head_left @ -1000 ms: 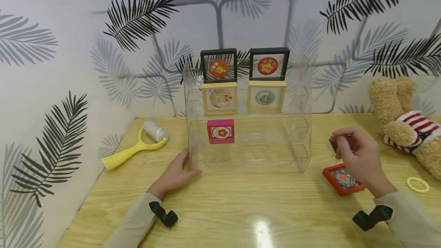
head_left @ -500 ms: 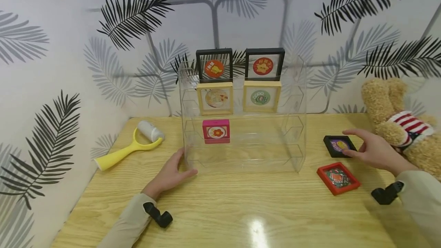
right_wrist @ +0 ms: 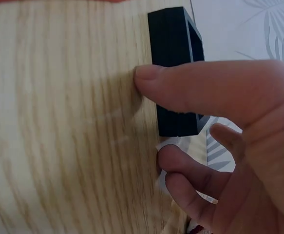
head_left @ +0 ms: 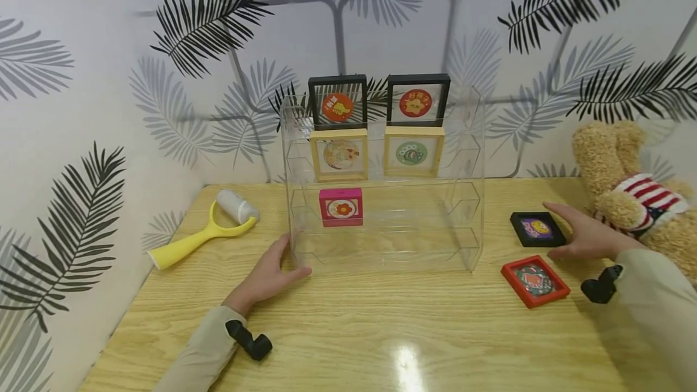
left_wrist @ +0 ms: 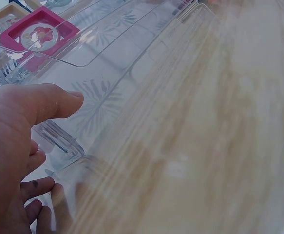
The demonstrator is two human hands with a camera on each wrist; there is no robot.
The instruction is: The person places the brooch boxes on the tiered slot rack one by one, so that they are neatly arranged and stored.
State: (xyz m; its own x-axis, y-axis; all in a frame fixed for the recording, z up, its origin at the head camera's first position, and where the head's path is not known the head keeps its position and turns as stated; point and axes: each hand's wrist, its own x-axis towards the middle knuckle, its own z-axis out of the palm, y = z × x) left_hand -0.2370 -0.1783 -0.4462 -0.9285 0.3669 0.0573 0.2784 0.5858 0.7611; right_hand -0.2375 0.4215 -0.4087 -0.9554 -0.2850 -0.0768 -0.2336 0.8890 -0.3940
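In the head view my left hand (head_left: 269, 277) touches the lower left corner of a clear acrylic tiered rack (head_left: 381, 256). Its thumb stretches across the front while the other fingers lie along the side. On the right, a small black square frame (head_left: 538, 229) with a purple and yellow picture lies flat on the wooden table. My right hand (head_left: 588, 235) is beside it, thumb and fingers spread at its right corners. The right wrist view shows the thumb (right_wrist: 180, 87) overlapping that frame's dark side. Just in front lies a red frame (head_left: 535, 281).
The rack carries two black frames (head_left: 418, 100) on top, two light yellow frames (head_left: 414, 153) below, and one pink frame (head_left: 341, 207) lower left. A yellow-handled lint roller (head_left: 204, 231) lies to the left. A teddy bear (head_left: 626, 198) lies at the right.
My right hand has drawn back to the right and spread its fingers, uncovering the black frame and the red one. My left hand stays at the rack's corner. The head view has shifted slightly.
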